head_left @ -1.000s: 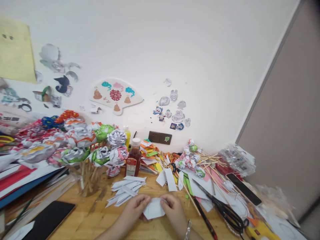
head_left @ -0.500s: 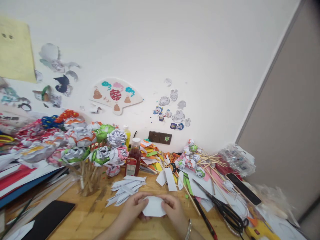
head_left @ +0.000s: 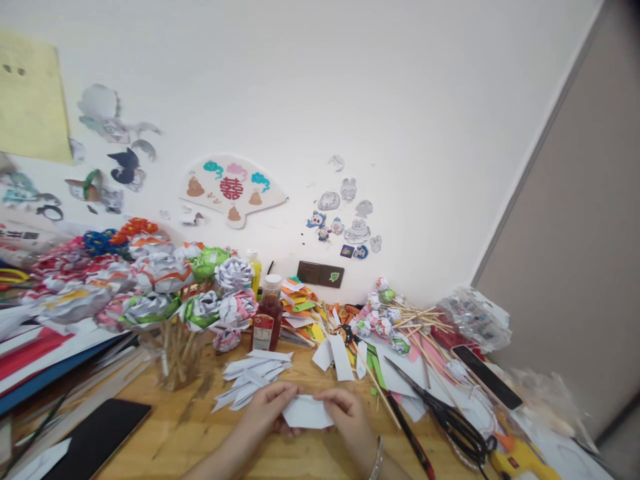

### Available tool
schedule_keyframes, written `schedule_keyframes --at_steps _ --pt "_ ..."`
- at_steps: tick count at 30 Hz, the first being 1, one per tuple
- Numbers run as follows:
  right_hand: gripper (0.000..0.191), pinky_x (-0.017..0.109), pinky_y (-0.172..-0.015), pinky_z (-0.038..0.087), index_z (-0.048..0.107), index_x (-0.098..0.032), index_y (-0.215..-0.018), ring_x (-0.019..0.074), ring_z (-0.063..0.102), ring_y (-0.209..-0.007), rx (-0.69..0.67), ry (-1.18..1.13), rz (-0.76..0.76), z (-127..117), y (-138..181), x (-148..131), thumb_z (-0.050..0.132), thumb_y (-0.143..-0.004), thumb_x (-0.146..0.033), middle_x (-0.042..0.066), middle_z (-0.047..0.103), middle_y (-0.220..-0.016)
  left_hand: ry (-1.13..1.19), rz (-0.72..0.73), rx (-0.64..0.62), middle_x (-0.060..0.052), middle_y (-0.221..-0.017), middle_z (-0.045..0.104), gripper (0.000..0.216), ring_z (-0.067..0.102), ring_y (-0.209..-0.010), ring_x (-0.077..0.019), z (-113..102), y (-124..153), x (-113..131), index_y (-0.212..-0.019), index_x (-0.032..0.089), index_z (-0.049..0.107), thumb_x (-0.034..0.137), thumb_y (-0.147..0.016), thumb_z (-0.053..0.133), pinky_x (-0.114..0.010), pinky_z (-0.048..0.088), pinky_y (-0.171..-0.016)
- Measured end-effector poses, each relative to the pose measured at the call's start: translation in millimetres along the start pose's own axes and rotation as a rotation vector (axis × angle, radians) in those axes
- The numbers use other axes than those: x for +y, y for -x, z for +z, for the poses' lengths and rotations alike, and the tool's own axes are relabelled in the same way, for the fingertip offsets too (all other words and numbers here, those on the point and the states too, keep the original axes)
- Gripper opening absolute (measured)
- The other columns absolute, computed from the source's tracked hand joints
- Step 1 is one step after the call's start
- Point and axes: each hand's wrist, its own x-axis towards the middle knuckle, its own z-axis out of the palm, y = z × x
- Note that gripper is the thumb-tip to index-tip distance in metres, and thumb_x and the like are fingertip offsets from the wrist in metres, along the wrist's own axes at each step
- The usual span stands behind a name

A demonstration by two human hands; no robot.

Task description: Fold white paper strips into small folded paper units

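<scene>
Both my hands pinch a small white piece of paper (head_left: 307, 412) just above the wooden table (head_left: 200, 440), near its front edge. My left hand (head_left: 267, 410) grips the paper's left end with fingers curled. My right hand (head_left: 347, 410), with a bracelet on its wrist, grips the right end. A pile of folded white paper strips (head_left: 250, 380) lies just beyond my left hand.
Paper flowers on sticks (head_left: 165, 293) stand in a holder at the left. A red bottle (head_left: 267, 320) stands behind the strips. Black scissors (head_left: 445, 417), skewers (head_left: 405, 320), a phone (head_left: 487, 385) and a yellow tool (head_left: 520, 460) lie at the right. A dark tablet (head_left: 100, 437) lies front left.
The white paper has gone from a taller shape to a flatter, narrower one between my fingers. Both hands stay in about the same place.
</scene>
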Motion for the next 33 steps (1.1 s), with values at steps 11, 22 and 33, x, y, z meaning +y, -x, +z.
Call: schedule_keyframes --at_steps 11,22,33 --pt "0.018 0.023 -0.046 0.041 0.061 -0.018 -0.078 0.0164 0.053 -0.060 -0.041 0.002 -0.050 -3.3 -1.1 1.1 0.050 -0.069 -0.028 0.005 0.060 -0.073 -0.087 0.025 0.024 0.000 -0.053 0.063 0.027 0.056 -0.042 -0.0124 -0.3 -1.6 -3.3 -0.072 0.013 0.054 0.036 -0.060 0.059 -0.021 0.043 -0.040" --pt "0.019 0.020 -0.044 0.037 0.057 -0.016 -0.070 0.0124 0.049 -0.053 -0.041 0.030 -0.020 -0.4 -4.9 12.2 0.052 -0.070 -0.034 0.000 0.053 -0.059 -0.159 -0.002 0.026 0.001 -0.048 0.060 0.031 0.055 -0.040 -0.0118 4.1 0.4 -1.5 -0.068 0.012 0.055 0.042 -0.060 0.057 -0.021 0.043 -0.040" --pt "0.014 0.024 -0.053 0.039 0.057 -0.017 -0.077 0.0155 0.051 -0.061 -0.035 0.118 -0.062 -1.6 -3.9 12.7 0.050 -0.071 -0.028 0.002 0.056 -0.068 -0.183 -0.017 0.051 0.001 -0.046 0.059 0.040 0.054 -0.041 -0.0140 5.8 0.8 -0.1 -0.070 0.012 0.055 0.047 -0.052 0.060 -0.025 0.043 -0.043"
